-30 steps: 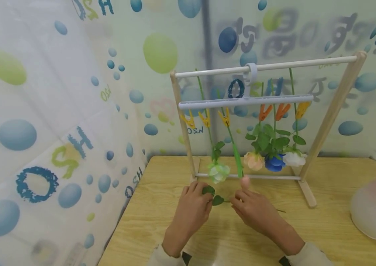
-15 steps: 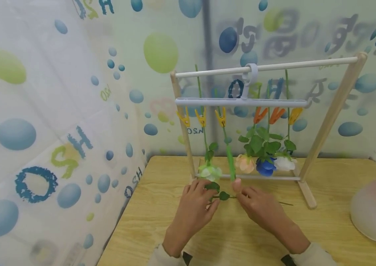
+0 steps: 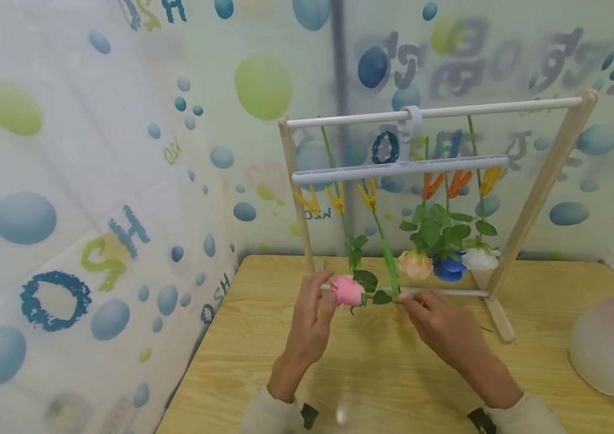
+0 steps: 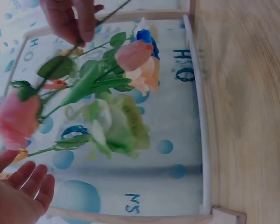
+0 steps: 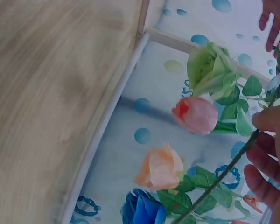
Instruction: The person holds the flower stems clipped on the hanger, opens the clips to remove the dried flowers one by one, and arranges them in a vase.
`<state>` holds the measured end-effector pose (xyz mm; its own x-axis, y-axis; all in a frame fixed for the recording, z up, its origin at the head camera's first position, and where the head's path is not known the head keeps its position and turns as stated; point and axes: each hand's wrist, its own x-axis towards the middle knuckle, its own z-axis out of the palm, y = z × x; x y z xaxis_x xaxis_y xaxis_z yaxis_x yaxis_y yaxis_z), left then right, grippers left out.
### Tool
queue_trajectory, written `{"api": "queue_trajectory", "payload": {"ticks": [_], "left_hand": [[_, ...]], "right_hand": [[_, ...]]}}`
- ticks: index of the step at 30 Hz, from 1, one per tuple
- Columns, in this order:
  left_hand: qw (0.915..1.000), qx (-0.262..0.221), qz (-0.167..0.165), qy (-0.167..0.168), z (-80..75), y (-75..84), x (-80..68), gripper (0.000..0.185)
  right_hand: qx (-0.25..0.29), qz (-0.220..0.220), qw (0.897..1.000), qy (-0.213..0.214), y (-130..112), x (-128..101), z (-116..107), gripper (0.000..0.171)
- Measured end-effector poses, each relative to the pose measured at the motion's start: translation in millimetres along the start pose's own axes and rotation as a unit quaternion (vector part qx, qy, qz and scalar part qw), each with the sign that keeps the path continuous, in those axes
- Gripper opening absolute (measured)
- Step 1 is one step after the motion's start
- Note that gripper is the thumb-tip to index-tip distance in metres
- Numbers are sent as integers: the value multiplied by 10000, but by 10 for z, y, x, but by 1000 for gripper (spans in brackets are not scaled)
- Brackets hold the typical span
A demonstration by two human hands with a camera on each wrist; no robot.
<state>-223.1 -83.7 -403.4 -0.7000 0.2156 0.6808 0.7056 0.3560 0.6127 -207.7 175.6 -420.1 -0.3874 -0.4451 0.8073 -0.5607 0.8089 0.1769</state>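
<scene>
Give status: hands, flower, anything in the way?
Right hand pinches the pink rose's stem; left hand open, fingertips at the bloom. Rose held level before the rack's lower bar. Hanging flowers crowd close behind.

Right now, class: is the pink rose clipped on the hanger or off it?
Off it. The right hand pinches the pink rose by its stem, level above the table; the left hand touches its bloom.

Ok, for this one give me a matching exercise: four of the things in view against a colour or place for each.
Things:
1. rose held between the hands
2. vase
3. clip nearest the rack's left post
4. hanging rose between the peach and white ones

Descriptions:
A. blue
B. yellow
C. pink bloom
D. at the table's right edge

Pairs: 1-C, 2-D, 3-B, 4-A
</scene>
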Motion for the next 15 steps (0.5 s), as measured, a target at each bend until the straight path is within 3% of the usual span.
{"api": "queue_trajectory", "payload": {"ticks": [3,8,15], "left_hand": [[9972,-437,-510,344,71,-77,84,35],[9866,-500,-1387,703,214,-221,256,44],[9786,-321,-1897,728,379,-355,396,54]], "right_hand": [[-44,55,9997,238,53,46,-45,42],[-52,56,9983,574,124,151,-124,35],[-218,0,9965,807,213,278,-208,34]]}}
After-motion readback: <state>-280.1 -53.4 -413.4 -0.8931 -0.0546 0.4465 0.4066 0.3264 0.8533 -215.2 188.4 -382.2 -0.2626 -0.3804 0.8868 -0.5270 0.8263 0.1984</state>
